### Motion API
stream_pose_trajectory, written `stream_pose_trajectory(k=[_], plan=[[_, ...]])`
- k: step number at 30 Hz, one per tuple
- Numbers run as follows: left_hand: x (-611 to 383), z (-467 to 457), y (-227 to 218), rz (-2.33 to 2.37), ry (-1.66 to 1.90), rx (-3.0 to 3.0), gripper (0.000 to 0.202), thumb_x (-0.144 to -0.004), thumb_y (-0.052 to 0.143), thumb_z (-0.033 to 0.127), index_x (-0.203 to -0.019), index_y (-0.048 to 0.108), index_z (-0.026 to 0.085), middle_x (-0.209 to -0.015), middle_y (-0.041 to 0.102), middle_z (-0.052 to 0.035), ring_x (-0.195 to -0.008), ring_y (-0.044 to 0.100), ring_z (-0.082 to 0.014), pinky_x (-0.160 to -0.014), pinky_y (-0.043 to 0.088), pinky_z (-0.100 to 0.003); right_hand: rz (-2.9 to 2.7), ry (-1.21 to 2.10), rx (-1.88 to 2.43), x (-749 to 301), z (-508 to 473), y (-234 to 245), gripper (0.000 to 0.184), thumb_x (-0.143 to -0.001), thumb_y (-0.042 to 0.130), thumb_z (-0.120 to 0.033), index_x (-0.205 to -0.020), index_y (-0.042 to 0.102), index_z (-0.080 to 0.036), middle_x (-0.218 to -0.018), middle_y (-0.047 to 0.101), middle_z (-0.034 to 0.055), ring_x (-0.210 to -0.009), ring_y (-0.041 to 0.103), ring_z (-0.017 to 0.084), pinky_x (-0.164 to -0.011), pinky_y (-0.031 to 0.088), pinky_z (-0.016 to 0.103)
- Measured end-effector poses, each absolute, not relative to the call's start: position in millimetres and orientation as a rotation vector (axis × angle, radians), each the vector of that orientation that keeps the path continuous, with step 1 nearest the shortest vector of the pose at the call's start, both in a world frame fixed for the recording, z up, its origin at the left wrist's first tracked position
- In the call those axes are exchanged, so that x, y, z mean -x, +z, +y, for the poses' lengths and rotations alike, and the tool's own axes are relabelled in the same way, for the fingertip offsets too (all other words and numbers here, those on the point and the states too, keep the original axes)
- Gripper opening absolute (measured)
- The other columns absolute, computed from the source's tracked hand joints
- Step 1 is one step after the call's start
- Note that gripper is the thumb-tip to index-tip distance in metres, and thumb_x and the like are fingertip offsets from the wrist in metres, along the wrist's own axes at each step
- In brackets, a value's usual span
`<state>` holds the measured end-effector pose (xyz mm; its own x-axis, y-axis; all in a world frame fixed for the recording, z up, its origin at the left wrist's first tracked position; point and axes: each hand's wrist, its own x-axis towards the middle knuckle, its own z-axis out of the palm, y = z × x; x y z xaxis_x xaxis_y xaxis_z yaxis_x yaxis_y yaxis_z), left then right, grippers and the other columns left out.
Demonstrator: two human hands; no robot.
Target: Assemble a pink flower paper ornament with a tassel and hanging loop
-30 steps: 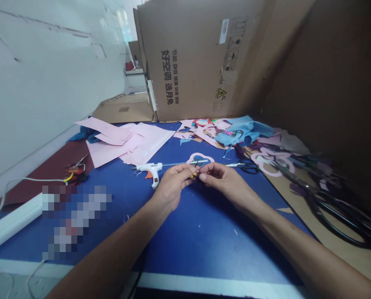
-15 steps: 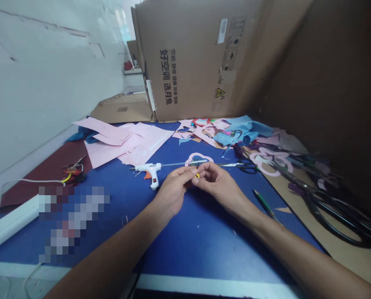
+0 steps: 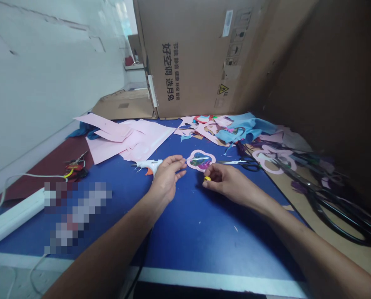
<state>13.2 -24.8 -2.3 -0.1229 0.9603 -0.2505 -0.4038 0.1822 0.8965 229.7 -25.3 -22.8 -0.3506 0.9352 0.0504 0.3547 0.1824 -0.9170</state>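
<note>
While the left hand (image 3: 168, 179) hangs clear, the right hand (image 3: 225, 182) pinches a small yellow piece (image 3: 207, 179) by a pink flower cutout (image 3: 210, 160)

Just below the pink flower cutout, as seen from the person's head, the right hand is closed narrowly, its thumb and fingertips (image 3: 205, 185) gripping the yellow piece, a tight pinch that seems suited to something so small. Just left of the cutout, the left hand stands open with its fingers loosely spread, holding nothing visible. The cutout lies flat on the blue tabletop (image 3: 185, 236), with blue and purple showing through its centre.

Farther left of it, just beside the left hand, rests a white hot glue gun (image 3: 148, 166); to its right lie black-handled scissors (image 3: 251, 165), blades aimed at the cutout. Beyond it are pink sheets (image 3: 126, 141), a heap of blue and pink scraps (image 3: 238, 131) and a cardboard box (image 3: 191, 58).

The change from half a second earlier is plain — the hands, then meeting fingertip to fingertip over the yellow piece, now stand apart, and the whole flower shows.
</note>
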Motion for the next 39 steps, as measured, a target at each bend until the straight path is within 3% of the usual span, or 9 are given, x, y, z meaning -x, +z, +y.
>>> stream_pose_trajectory(k=[4,8,14,20,23,26,31,39], plan=[[-3.9,-13.1,-1.1,1.258,1.430,-0.962,0.022,-0.078,0.082,0.017,-0.098,0.075,0.020,-0.106,0.077,-0.0054,-0.094,0.069,-0.0172,-0.087,0.052,-0.030,-2.079,0.882,1.311,-238.4,-31.2,-17.5,0.015,-0.085,0.086,-0.032,-0.093,0.075,-0.026,-0.081,0.074,-0.0001,-0.068,0.062,0.018,-0.061,0.041,0.029],[12.3,-3.0,1.1,1.408,1.385,-1.452,0.022,-0.081,0.080,0.015,-0.103,0.078,0.020,-0.112,0.077,-0.0080,-0.101,0.069,-0.0215,-0.098,0.053,-0.036,-2.168,0.802,1.332,-242.2,-34.5,-6.6,0.015,-0.083,0.090,-0.035,-0.091,0.079,-0.027,-0.084,0.078,0.0029,-0.067,0.064,0.020,-0.059,0.038,0.031],[30.7,-0.2,-2.0,1.766,0.952,-2.133,0.035,-0.091,0.074,0.013,-0.126,0.076,0.020,-0.134,0.073,-0.0119,-0.127,0.065,-0.0307,-0.116,0.049,-0.047,-2.213,0.668,1.538,-252.1,-39.8,15.8,0.015,-0.094,0.074,-0.032,-0.107,0.080,-0.027,-0.100,0.082,0.0031,-0.085,0.073,0.023,-0.071,0.048,0.031],[28.2,-4.5,-9.6,1.890,0.633,-2.347,0.038,-0.098,0.070,0.020,-0.136,0.073,0.021,-0.138,0.070,-0.0116,-0.131,0.063,-0.0326,-0.114,0.052,-0.048,-2.190,0.431,1.680,-266.1,-21.2,37.3,0.023,-0.093,0.072,-0.030,-0.113,0.082,-0.029,-0.101,0.084,0.0042,-0.088,0.077,0.025,-0.074,0.051,0.032],[28.5,-6.1,-9.5,1.915,0.533,-2.389,0.043,-0.098,0.067,0.018,-0.140,0.071,0.023,-0.143,0.068,-0.0118,-0.133,0.061,-0.0332,-0.113,0.053,-0.049,-2.092,0.579,1.615,-266.3,17.1,39.9,0.023,-0.088,0.075,-0.024,-0.110,0.081,-0.025,-0.100,0.083,0.0044,-0.090,0.077,0.023,-0.077,0.055,0.030],[29.6,-8.1,-6.8,1.963,0.419,-2.421,0.050,-0.096,0.060,0.010,-0.143,0.071,0.023,-0.150,0.065,-0.0137,-0.138,0.059,-0.0340,-0.113,0.052,-0.050,-1.940,0.644,1.714,-260.7,58.4,31.7,0.023,-0.078,0.079,-0.015,-0.100,0.079,-0.020,-0.086,0.079,0.0039,-0.078,0.072,0.020,-0.071,0.054,0.028],[28.3,-13.4,-2.9,1.977,0.295,-2.467,0.061,-0.091,0.055,0.002,-0.148,0.069,0.020,-0.160,0.059,-0.0169,-0.146,0.055,-0.0351,-0.117,0.049,-0.051,-1.675,0.952,1.665,-248.2,95.0,10.7,0.031,-0.071,0.084,-0.008,-0.099,0.076,-0.018,-0.086,0.073,0.0034,-0.072,0.067,0.017,-0.063,0.056,0.026],[27.9,-14.8,-0.1,1.991,0.112,-2.461,0.075,-0.091,0.052,0.000,-0.163,0.056,0.020,-0.178,0.041,-0.0182,-0.163,0.040,-0.0380,-0.130,0.037,-0.062,-1.750,0.954,1.786,-234.0,109.2,4.7,0.032,-0.078,0.082,-0.009,-0.107,0.078,-0.019,-0.097,0.077,0.0071,-0.083,0.073,0.020,-0.067,0.060,0.028]])
